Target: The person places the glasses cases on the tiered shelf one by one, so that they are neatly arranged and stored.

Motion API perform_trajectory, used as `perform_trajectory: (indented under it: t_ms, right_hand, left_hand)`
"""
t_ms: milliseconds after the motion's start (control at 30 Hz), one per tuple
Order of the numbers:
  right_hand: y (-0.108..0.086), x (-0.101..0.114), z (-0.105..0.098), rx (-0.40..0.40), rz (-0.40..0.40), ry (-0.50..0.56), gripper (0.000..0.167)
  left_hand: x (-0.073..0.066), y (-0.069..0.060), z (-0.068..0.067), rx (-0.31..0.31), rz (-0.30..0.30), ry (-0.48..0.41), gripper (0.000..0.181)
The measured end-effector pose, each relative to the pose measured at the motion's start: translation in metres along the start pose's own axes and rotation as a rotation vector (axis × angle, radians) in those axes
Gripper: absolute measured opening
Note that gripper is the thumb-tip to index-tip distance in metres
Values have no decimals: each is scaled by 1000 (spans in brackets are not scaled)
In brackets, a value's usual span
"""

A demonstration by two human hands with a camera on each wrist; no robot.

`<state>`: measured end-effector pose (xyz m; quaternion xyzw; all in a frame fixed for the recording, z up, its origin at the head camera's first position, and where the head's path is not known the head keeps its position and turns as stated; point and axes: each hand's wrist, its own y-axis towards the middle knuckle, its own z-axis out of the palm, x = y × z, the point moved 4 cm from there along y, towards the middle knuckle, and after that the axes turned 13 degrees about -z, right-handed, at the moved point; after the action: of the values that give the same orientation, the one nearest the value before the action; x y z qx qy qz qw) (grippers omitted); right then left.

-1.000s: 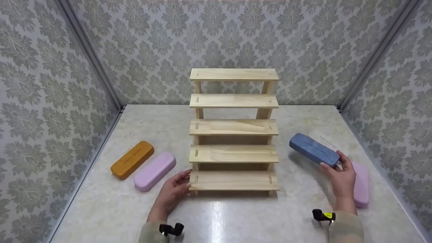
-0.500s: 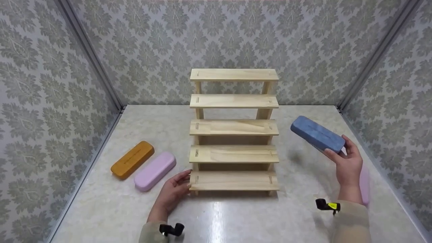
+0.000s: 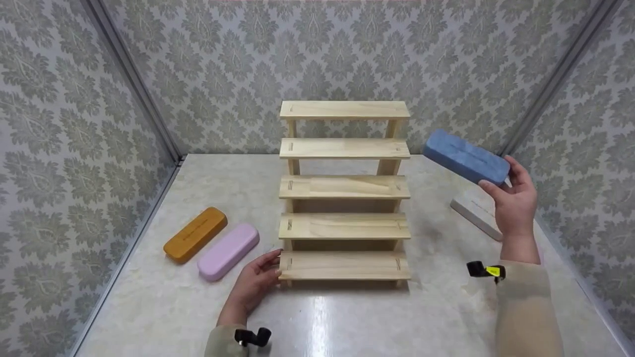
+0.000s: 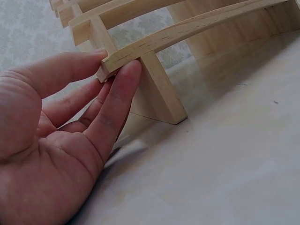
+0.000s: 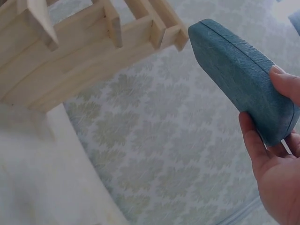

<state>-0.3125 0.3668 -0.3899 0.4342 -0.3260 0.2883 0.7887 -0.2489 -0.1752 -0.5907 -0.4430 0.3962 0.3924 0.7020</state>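
My right hand (image 3: 517, 208) grips the blue glasses case (image 3: 465, 157) by its right end, holding it in the air right of the wooden tiered rack (image 3: 342, 227). In the right wrist view the blue glasses case (image 5: 239, 79) is tilted, thumb on one side and fingers on the other. My left hand (image 3: 252, 283) pinches the left end of the rack's lowest step. The left wrist view puts the thumb above this board (image 4: 140, 49) and fingers beneath it. The rack stands upright, its steps bare.
Left of the rack lie an orange glasses case (image 3: 195, 235) and a pink glasses case (image 3: 228, 252), side by side. A white glasses case (image 3: 475, 214) lies at right, partly behind my right hand. Patterned walls enclose the table (image 3: 357, 322) at the back and sides.
My right hand has raised the blue glasses case up and away from the table, uncovering the white case below. The right forearm now hides most of the right-hand pink case. My left hand stays put.
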Motion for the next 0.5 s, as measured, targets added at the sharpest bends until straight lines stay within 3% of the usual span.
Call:
perform_trajectory:
  t_ms: [500]
  right_hand:
    - [41, 8, 67, 199, -21, 11, 64]
  left_hand:
    - [-1, 1, 0, -18, -13, 20, 67]
